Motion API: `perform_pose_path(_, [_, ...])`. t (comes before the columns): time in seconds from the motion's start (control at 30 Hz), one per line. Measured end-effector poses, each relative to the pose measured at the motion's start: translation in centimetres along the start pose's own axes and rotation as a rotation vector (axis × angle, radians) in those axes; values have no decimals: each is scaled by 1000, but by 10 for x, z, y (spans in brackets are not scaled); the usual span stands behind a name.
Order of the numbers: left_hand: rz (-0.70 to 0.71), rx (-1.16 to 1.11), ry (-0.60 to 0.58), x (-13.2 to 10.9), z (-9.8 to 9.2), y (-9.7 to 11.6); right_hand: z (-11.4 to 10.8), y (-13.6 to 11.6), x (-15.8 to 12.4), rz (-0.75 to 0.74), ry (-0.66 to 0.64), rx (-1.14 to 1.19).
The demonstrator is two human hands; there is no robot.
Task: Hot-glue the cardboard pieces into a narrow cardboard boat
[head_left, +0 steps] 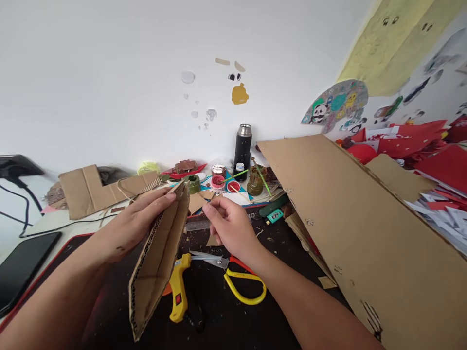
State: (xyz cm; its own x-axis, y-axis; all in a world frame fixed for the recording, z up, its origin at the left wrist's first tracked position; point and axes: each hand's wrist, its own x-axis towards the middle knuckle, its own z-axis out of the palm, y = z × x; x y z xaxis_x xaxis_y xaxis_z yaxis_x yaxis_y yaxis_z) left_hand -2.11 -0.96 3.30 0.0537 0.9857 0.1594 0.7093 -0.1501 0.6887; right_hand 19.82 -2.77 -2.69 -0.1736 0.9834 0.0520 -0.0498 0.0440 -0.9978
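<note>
My left hand (pixel 146 216) grips a long folded piece of cardboard (pixel 164 262) by its upper end. The piece stands tilted on edge, with corrugated rims and brown lines inside. To its right is my right hand (pixel 228 221), apart from it, with thumb and fingers drawn together; whatever they hold, if anything, is hidden. Below the hands lie a yellow glue gun (pixel 178 289) and a pair of scissors (pixel 222 262) with yellow and red handles. A clear ruler (pixel 197 225) shows between the hands.
A large cardboard panel (pixel 328 214) leans along the right side. Paint jars (pixel 218 182), brushes (pixel 260 176) and a black thermos (pixel 242 148) stand at the back by the wall. Cut cardboard (pixel 82 192) and a phone (pixel 27 270) lie left. Red paper (pixel 404 138) is piled at far right.
</note>
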Motion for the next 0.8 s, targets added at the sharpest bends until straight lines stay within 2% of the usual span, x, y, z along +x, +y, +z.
perform_pose_path(0.13, [42, -80, -163, -6, 4, 12, 1, -4, 0, 16, -9, 118])
perform_pose_path(0.37, [-78, -129, -152, -10, 13, -9, 1, -6, -1, -10, 14, 183])
perform_pose_path(0.8, [-39, -103, -198, -11, 15, -5, -1, -6, 2, 17, 31, 182])
